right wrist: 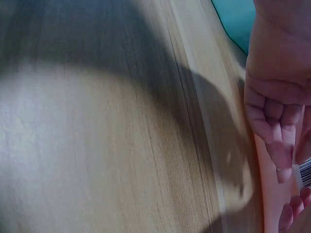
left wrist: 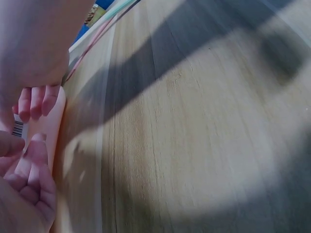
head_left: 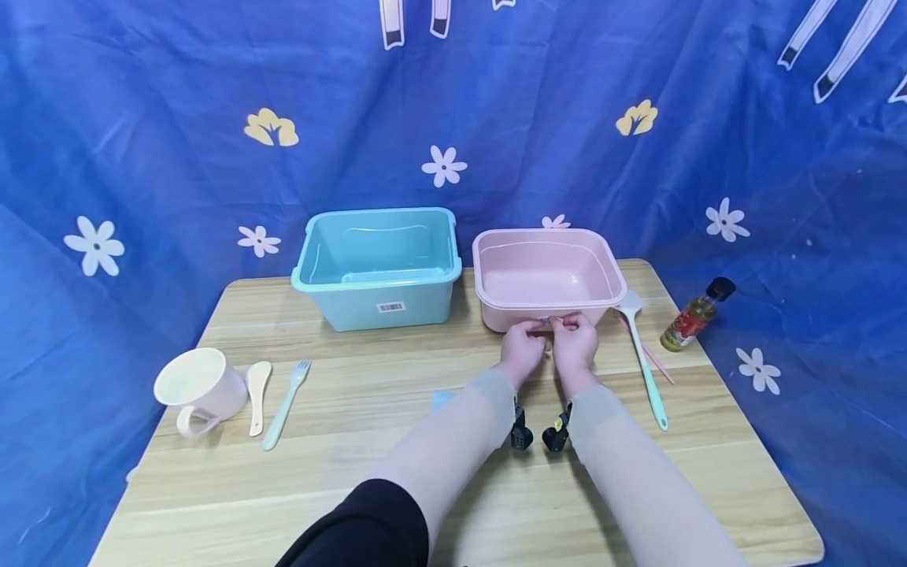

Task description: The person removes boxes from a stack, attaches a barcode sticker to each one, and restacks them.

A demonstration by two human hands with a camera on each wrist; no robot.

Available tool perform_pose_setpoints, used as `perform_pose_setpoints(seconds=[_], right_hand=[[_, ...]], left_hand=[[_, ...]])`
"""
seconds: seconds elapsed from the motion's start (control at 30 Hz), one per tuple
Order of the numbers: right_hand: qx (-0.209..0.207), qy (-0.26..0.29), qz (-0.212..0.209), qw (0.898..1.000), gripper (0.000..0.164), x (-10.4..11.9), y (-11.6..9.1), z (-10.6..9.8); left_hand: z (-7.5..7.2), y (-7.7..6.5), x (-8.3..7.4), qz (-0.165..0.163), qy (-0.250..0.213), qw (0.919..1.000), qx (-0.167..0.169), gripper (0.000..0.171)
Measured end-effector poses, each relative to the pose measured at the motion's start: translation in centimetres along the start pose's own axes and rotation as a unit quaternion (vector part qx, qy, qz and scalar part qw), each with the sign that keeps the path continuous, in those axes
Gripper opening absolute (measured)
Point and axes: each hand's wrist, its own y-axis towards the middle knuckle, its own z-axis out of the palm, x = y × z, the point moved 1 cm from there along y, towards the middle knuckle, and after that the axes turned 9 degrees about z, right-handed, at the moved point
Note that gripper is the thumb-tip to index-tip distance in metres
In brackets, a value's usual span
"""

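The pink basin [head_left: 549, 305] stands at the back right of the table, its front wall facing me. A small white barcode label [left wrist: 18, 128] lies against that wall, partly covered by fingers. My left hand [head_left: 523, 350] pinches at one side of the label with curled fingers. From the other side my right hand [head_left: 575, 346] pinches at it, fingertips close to the left ones. In the right wrist view the label [right wrist: 305, 172] shows between the left hand [right wrist: 277, 107] and the right fingertips [right wrist: 295, 206]. Whether its edge is lifted is hidden.
A teal basin [head_left: 383, 307] stands left of the pink one. On the right lie a spatula [head_left: 645, 366], a pink stick-like item [head_left: 659, 365] and a black-capped bottle [head_left: 687, 324]. A white mug [head_left: 201, 386], spoon [head_left: 257, 398] and fork [head_left: 286, 405] are at left. A light-blue item [head_left: 441, 399] shows behind my left forearm.
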Motion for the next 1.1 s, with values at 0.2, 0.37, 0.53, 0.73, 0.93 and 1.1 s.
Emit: perform_pose_setpoints(seconds=[0.2, 0.37, 0.53, 0.73, 0.93, 1.1], right_hand=[[0.001, -0.003, 0.004, 1.000, 0.014, 0.03, -0.09, -0.06], [0.001, 0.002, 0.004, 1.000, 0.017, -0.01, -0.04, -0.13], [0.001, 0.000, -0.001, 1.000, 0.018, -0.17, 0.25, -0.22], [-0.002, -0.009, -0.004, 1.000, 0.011, -0.44, 0.55, -0.32], [-0.005, -0.019, -0.005, 1.000, 0.008, -0.54, 0.63, -0.37], [-0.003, -0.024, -0.007, 1.000, 0.007, -0.58, 0.58, -0.48]], left_hand=[[0.20, -0.01, 0.11, -0.004, -0.036, 0.9993, 0.006, 0.043], [0.23, -0.08, 0.02, -0.002, -0.040, 0.9992, 0.005, 0.043], [0.23, -0.15, -0.12, -0.009, -0.059, 0.9982, 0.007, 0.044], [0.25, -0.21, -0.23, -0.018, -0.066, 0.9976, 0.007, 0.043], [0.29, -0.17, -0.15, -0.011, -0.060, 0.9981, 0.008, 0.043], [0.36, -0.07, -0.03, -0.010, -0.060, 0.9981, 0.007, 0.042]])
